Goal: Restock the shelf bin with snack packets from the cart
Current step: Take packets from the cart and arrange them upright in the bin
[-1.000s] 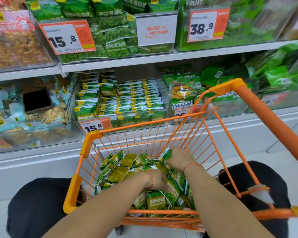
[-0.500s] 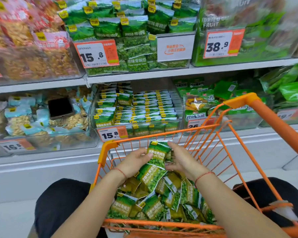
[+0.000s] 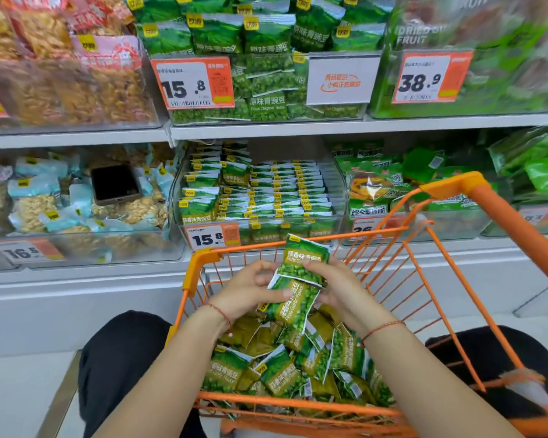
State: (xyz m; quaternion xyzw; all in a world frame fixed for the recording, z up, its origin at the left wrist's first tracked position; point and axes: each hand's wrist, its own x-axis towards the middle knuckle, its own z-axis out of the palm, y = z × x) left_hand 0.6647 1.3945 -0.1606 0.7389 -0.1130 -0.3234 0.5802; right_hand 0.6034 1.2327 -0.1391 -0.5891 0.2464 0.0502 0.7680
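Below stocked shelf bin (image 3: 260,197), both hands (image 3: 250,289) grip pea packets (image 3: 301,279) over packet-filled cart (image 3: 203,263).

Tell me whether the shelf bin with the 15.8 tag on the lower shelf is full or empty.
Nearly full. The shelf bin holds tight rows of green packets front to back; only a gap at the back right looks open.

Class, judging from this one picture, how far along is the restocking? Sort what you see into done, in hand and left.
Done: the shelf bin already holds neat rows of green packets. In hand: the left hand and right hand grip a few snack packets above the cart, not yet at the bin. Left: a loose heap of packets in the cart.
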